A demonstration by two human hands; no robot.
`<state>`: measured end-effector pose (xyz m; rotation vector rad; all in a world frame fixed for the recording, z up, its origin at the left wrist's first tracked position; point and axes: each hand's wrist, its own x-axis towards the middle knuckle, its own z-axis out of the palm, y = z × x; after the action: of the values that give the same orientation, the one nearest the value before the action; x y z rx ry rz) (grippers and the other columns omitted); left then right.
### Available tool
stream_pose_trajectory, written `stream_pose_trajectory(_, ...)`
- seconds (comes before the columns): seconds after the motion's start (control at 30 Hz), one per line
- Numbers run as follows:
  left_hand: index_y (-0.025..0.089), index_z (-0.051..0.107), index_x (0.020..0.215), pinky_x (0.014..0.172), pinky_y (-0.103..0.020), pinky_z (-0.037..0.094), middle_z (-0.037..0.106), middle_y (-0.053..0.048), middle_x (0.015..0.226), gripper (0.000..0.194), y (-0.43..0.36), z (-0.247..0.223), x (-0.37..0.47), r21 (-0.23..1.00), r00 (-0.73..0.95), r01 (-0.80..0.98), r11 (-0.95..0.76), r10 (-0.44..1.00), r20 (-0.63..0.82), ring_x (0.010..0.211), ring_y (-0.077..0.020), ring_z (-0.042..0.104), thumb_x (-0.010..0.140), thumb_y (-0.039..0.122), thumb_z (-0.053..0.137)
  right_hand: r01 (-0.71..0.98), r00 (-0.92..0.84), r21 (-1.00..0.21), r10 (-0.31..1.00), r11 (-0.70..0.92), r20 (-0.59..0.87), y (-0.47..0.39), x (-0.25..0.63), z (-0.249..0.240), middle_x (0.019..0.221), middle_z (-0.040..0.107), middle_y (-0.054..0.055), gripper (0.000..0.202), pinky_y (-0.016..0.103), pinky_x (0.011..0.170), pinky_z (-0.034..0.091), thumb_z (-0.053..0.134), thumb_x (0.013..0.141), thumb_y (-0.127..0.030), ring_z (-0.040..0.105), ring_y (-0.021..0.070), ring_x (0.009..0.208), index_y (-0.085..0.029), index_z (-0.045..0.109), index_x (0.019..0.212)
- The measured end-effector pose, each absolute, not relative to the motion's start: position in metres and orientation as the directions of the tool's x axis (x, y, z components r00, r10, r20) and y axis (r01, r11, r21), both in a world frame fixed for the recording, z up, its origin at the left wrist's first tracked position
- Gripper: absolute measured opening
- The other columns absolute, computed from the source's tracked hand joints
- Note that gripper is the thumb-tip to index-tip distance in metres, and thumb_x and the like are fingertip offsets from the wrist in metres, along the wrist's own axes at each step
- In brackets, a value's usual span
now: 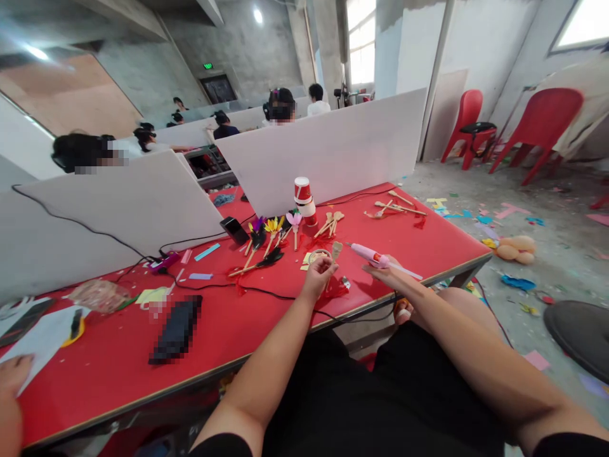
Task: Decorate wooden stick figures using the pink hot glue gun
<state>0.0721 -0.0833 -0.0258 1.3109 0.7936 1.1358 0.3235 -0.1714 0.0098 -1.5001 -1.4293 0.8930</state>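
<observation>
Near the front edge of the red table (pixel 266 317), my left hand (pixel 320 277) pinches a wooden stick with a flat pale head (pixel 337 250) that points up. My right hand (pixel 380 270) is wrapped round a pink glue gun (pixel 368 255), whose tip points left toward the stick's head without touching it. A small round container (pixel 320 255) with pale bits sits just behind my left hand. Red tassels (pixel 339 289) hang or lie beside my left hand. More flat-headed sticks (pixel 335 219) lie behind the container.
Sticks with yellow petals (pixel 275 226), pink petals (pixel 294 220) and black feathers (pixel 272 257) lie left of stacked paper cups (pixel 304 198). A black cable (pixel 266 292) crosses the table. White partitions (pixel 333 158) stand behind. Another person's hand (pixel 14 374) rests at far left.
</observation>
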Motion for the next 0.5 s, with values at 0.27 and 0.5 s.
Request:
stream_pose_trajectory(0.27,0.020,0.057,0.082,0.053,-0.022,0.026,0.044,0.008,0.063,0.056,-0.087,-0.033,0.075,0.992,0.369,-0.084,-0.097,0.921,0.121,0.053,-0.0064,0.036,0.075,0.062,0.094,0.400,0.140,-0.915,0.990,-0.048,0.010,-0.192,0.342,-0.003,0.057,0.055,0.000,0.051,0.029,0.054,0.030,0.077,0.078,-0.067,0.046,0.0135,0.056,-0.022,0.059,0.066)
stream_pose_trajectory(0.5,0.020,0.059,0.084,0.052,-0.021,0.031,0.049,0.006,0.067,0.052,-0.092,-0.027,0.074,0.991,0.370,-0.014,-0.137,0.920,0.132,0.054,-0.0069,0.041,0.080,0.061,0.090,0.320,0.124,-0.944,0.992,-0.079,-0.041,-0.188,0.341,-0.011,0.053,0.056,0.001,0.057,0.029,0.053,0.035,0.082,0.075,-0.075,0.048,0.0143,0.054,-0.022,0.060,0.067)
